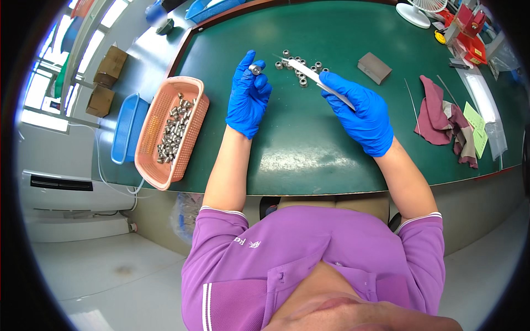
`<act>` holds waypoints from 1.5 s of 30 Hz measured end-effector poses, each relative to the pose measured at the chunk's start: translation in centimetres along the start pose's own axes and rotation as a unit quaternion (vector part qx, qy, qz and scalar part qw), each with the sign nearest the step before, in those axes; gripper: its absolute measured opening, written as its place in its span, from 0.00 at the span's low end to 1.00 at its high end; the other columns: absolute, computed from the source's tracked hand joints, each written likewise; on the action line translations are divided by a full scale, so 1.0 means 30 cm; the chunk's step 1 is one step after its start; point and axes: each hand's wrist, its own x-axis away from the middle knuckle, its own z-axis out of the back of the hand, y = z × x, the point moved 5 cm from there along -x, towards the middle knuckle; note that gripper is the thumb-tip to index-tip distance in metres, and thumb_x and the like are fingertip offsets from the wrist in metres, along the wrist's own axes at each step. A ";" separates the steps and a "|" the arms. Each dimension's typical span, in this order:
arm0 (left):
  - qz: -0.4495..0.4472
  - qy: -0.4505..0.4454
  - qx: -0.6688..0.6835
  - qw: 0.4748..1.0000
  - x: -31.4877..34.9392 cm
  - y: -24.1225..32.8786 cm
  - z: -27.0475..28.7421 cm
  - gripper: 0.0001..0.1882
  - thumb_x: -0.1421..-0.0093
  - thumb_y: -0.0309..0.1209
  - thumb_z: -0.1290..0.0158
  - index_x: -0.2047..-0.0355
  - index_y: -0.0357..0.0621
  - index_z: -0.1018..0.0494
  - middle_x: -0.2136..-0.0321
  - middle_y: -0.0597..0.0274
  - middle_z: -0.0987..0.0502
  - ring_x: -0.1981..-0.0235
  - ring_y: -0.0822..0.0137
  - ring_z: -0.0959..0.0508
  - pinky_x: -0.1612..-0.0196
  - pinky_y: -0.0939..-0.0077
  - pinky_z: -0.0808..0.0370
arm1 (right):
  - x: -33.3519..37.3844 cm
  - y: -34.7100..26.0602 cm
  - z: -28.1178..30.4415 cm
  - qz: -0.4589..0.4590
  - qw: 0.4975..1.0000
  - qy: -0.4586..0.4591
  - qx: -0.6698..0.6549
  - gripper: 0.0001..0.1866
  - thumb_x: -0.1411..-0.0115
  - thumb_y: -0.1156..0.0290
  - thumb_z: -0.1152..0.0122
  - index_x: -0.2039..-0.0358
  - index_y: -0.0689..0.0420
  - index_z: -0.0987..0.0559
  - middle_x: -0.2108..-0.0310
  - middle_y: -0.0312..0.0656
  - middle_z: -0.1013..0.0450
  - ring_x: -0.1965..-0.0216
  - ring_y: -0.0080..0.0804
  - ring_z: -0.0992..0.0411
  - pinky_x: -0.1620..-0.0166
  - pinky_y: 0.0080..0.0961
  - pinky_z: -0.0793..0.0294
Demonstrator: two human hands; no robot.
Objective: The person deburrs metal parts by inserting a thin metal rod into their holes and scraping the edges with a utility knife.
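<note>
My left hand (247,105), in a blue glove, is raised over the green table with a small round metal fitting (255,69) pinched between its fingers. The fitting's ring-shaped end faces up. Closed round a long white-handled tool (305,70) is my right hand (361,113), gloved in blue too. A thin point sticks out of the tool's far end toward the left hand, apart from the fitting; its exact kind is unclear. Just beyond and partly under the tool, several similar metal fittings (303,84) stand grouped on the table.
At left, a pink basket (196,118) holds many metal fittings, beside a blue basket (122,132). To the right lie a grey-brown block (375,68), a maroon cloth (433,113), thin rods and a yellow-green paper (475,129). A white fan (413,15) stands far right.
</note>
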 end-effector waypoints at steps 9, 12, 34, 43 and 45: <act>-0.006 0.013 -0.032 0.999 0.009 -0.023 0.005 0.30 0.42 0.28 0.47 0.40 0.43 0.45 0.65 0.68 0.34 0.70 0.78 0.33 0.66 0.86 0.32 | 0.021 -0.067 -0.005 0.145 0.974 -0.007 0.171 0.16 0.49 0.70 0.37 0.57 0.45 0.22 0.77 0.36 0.27 0.78 0.31 0.28 0.75 0.24 0.29; 0.001 0.004 -0.043 0.999 0.010 -0.019 0.005 0.31 0.42 0.27 0.47 0.40 0.44 0.45 0.63 0.68 0.32 0.67 0.77 0.30 0.61 0.84 0.29 | 0.019 -0.076 -0.016 0.162 0.966 -0.010 0.203 0.17 0.49 0.69 0.37 0.56 0.44 0.23 0.80 0.35 0.29 0.80 0.30 0.30 0.77 0.25 0.30; -0.010 0.018 -0.160 0.987 0.010 -0.028 0.060 0.32 0.43 0.29 0.46 0.40 0.45 0.45 0.61 0.66 0.26 0.58 0.72 0.27 0.56 0.80 0.27 | 0.023 -0.037 -0.063 -0.113 0.992 -0.064 0.010 0.12 0.43 0.66 0.42 0.57 0.51 0.23 0.78 0.35 0.29 0.78 0.24 0.30 0.75 0.22 0.30; 0.006 -0.009 -0.023 1.000 0.009 -0.031 0.066 0.33 0.41 0.31 0.48 0.38 0.42 0.49 0.60 0.64 0.27 0.56 0.69 0.26 0.55 0.73 0.26 | 0.027 0.020 -0.052 -0.219 0.966 -0.002 -0.134 0.14 0.43 0.65 0.40 0.58 0.54 0.23 0.71 0.38 0.25 0.73 0.24 0.26 0.68 0.21 0.27; 0.010 -0.010 -0.020 1.000 0.007 -0.039 0.062 0.33 0.40 0.31 0.48 0.39 0.41 0.50 0.60 0.64 0.27 0.56 0.69 0.26 0.55 0.72 0.26 | 0.023 0.005 -0.035 -0.150 0.984 0.038 -0.084 0.13 0.43 0.65 0.40 0.58 0.54 0.23 0.70 0.40 0.24 0.72 0.28 0.25 0.67 0.23 0.27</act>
